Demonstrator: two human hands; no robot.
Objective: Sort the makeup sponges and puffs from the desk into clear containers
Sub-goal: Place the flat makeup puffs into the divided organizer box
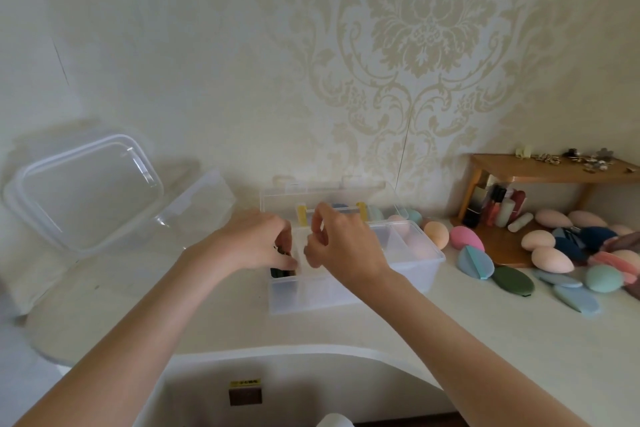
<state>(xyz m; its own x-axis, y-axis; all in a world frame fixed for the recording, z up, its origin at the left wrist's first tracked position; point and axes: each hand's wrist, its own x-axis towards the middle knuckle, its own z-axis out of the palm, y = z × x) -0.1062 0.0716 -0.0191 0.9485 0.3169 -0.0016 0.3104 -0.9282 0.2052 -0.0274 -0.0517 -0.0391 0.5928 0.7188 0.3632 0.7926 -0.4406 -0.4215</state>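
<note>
A clear divided container (pixel 419 272) stands in the middle of the desk with its lid up behind it. My left hand (pixel 258 243) reaches into its left compartment, fingers closed on a dark green puff (pixel 282 272) that sits there. My right hand (pixel 341 246) hovers over the middle compartment with thumb and forefinger pinched; whether it holds anything is hidden. A pale pink sponge (pixel 401 229) lies in the right compartment. Loose sponges and puffs lie on the desk to the right: peach (pixel 436 234), pink (pixel 465 237), blue (pixel 474 263), dark green (pixel 512 281).
A large clear tub (pixel 194 215) and its lid (pixel 86 191) lean against the wall at the left. A small wooden shelf (pixel 554 170) with bottles under it stands at the right. The desk's curved front edge (pixel 311 350) runs below my forearms.
</note>
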